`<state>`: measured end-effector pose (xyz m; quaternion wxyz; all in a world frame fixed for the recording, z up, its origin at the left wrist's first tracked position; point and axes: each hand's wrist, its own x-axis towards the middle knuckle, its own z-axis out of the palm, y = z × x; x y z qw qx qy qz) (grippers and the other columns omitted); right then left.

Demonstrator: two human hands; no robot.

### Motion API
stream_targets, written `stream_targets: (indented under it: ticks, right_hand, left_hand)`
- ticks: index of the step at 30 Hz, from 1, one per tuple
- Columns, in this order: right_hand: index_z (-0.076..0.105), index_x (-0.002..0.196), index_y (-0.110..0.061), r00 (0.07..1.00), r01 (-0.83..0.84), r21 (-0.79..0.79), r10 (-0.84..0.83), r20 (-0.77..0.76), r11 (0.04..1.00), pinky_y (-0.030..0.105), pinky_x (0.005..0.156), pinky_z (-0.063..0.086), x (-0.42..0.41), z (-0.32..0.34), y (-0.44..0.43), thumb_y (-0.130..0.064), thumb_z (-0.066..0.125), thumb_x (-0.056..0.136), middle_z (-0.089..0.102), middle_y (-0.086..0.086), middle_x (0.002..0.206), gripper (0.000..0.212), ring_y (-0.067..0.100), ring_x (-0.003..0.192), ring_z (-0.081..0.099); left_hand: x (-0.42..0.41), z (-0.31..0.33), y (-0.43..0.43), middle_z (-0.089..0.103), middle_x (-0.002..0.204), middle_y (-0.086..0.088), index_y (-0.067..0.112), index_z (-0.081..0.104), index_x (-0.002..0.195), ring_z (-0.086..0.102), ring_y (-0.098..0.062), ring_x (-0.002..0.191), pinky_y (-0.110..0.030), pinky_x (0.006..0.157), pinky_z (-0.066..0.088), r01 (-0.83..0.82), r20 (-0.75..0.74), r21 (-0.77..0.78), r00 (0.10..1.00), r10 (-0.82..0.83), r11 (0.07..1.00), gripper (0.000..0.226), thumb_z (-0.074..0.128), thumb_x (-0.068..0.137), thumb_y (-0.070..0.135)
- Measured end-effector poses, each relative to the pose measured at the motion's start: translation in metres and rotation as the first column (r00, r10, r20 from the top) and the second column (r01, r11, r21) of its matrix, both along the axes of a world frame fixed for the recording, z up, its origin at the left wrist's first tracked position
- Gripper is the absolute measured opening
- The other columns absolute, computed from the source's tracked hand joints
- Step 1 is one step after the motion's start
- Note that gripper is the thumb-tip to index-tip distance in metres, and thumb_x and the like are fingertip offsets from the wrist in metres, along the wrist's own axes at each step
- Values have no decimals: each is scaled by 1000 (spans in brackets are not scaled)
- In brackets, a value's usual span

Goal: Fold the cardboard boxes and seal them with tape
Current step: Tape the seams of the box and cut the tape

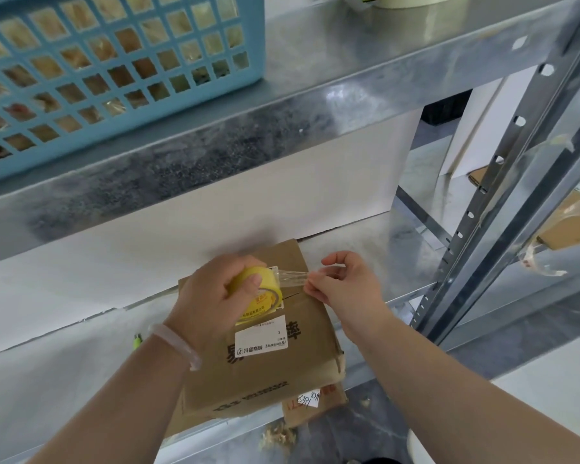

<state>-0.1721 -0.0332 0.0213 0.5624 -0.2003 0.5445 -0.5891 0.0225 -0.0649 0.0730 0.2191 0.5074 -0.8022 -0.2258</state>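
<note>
Your two hands pull clear tape from a yellow roll over a brown cardboard box (pixel 265 373) on a grey metal shelf (pixel 47 380).

Your left hand (pixel 211 296) grips the yellow roll of packing tape (pixel 262 286), fingers curled round it, low over the box top. Just beside it, your right hand (pixel 345 283) pinches the free end of the clear tape strip (pixel 292 277), which spans the gap between your hands above the flap seam. The box lies directly under both hands, with a white printed label (pixel 262 336) near your left wrist, which wears a pale bangle (pixel 178 343). Up beyond your left hand, a light blue plastic lattice basket (pixel 114 78) sits on the upper shelf (pixel 315 95).
</note>
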Motion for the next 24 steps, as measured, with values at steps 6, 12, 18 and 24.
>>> stream_targets:
  ticks: [6,12,18,24]
  right_hand:
    - [49,99,-6,993,35,-1,-35,111,999,32,67,61,-8,0,0,12,61,87,54,15,88,25,23,72,62]
    - [48,95,-11,987,122,-11,-121,107,992,41,71,61,-22,-4,-1,12,62,86,53,12,88,28,25,76,63]
    - [48,93,-14,976,202,-64,-195,100,977,39,72,60,-41,-7,1,11,62,86,51,11,84,29,24,79,62]
    - [50,91,-16,966,257,-108,-255,36,960,36,72,59,-53,-7,15,8,64,86,58,11,83,28,21,74,66]
  left_hand:
    - [-9,-4,7,64,84,22,56,55,88,59,1,78,-24,64,49,-148,-84,94,984,156,984,20,68,74,56]
    - [-25,-1,1,63,77,14,40,59,83,57,1,73,-20,60,42,-153,8,90,988,153,984,15,69,79,50]
    - [-38,2,-4,61,75,15,36,60,86,56,-1,72,-21,58,40,-110,138,34,985,104,993,25,65,77,58]
    - [-52,6,-7,59,77,14,31,63,90,54,-3,75,-24,63,44,-51,259,-48,964,62,998,34,65,75,61]
